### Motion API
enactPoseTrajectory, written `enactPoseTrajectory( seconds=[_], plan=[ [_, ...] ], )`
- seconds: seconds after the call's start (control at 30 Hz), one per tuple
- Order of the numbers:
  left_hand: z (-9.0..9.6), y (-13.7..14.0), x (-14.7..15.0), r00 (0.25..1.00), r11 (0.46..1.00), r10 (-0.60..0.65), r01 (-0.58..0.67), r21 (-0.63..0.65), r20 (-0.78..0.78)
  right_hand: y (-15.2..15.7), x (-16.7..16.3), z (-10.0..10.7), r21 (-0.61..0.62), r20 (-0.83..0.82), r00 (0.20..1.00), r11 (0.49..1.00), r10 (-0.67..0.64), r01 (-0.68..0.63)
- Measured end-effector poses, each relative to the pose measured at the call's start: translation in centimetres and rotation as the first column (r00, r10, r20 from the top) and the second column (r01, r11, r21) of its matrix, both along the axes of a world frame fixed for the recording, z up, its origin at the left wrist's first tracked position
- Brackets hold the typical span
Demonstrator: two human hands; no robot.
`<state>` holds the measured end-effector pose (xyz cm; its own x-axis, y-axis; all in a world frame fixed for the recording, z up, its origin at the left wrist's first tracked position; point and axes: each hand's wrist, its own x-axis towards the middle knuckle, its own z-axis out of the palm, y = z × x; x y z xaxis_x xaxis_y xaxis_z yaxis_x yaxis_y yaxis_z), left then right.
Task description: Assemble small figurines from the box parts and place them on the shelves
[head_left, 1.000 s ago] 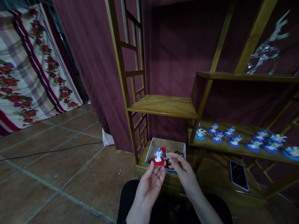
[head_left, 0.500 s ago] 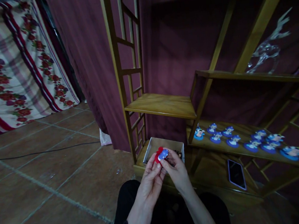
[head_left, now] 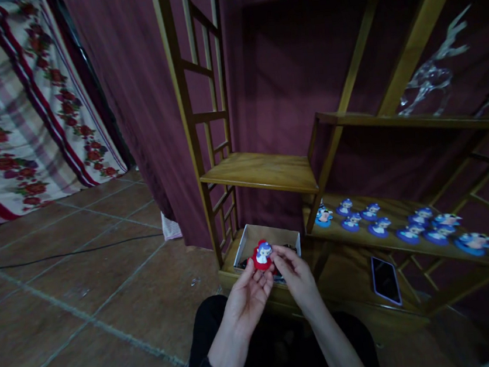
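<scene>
A small figurine (head_left: 263, 253) with a purple-blue top, a white body and a red round base stands upright in my left hand (head_left: 252, 293). The left fingers and thumb grip it by the base. My right hand (head_left: 298, 276) is close at the figurine's right side, fingers loosely bent and apart, holding nothing that I can see. Whether its fingertips touch the figurine is unclear. Behind both hands sits an open white box (head_left: 272, 231) with dark items inside, partly hidden by the hands.
Several similar figurines (head_left: 380, 227) on purple or blue bases stand on the low wooden shelf (head_left: 339, 237) at right. A phone (head_left: 385, 280) lies below them. A bare wooden shelf board (head_left: 261, 171) juts out above the box. A clear deer ornament (head_left: 431, 77) stands higher up.
The figurine has turned from tilted to upright, its white front now showing. My right hand has moved off it slightly to the right, while my left hand keeps hold.
</scene>
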<state>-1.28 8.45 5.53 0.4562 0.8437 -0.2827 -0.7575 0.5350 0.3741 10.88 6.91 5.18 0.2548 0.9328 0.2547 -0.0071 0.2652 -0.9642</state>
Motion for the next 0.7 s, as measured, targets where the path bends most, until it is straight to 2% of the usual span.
enactPoseTrajectory(
  seconds=[0.3, 0.7],
  plan=[
    [-0.3, 0.5, -0.1, 0.992, 0.991, -0.121, 0.122, -0.058, 0.02, -0.2, 0.4, 0.7, 0.006, -0.026, 1.0, 1.0, -0.011, 0.011],
    [-0.2, 0.1, -0.1, 0.987, 0.981, -0.157, 0.159, -0.111, 0.02, 0.4, 1.3, 0.1, -0.062, -0.081, 0.981, 0.981, 0.178, -0.183]
  ],
)
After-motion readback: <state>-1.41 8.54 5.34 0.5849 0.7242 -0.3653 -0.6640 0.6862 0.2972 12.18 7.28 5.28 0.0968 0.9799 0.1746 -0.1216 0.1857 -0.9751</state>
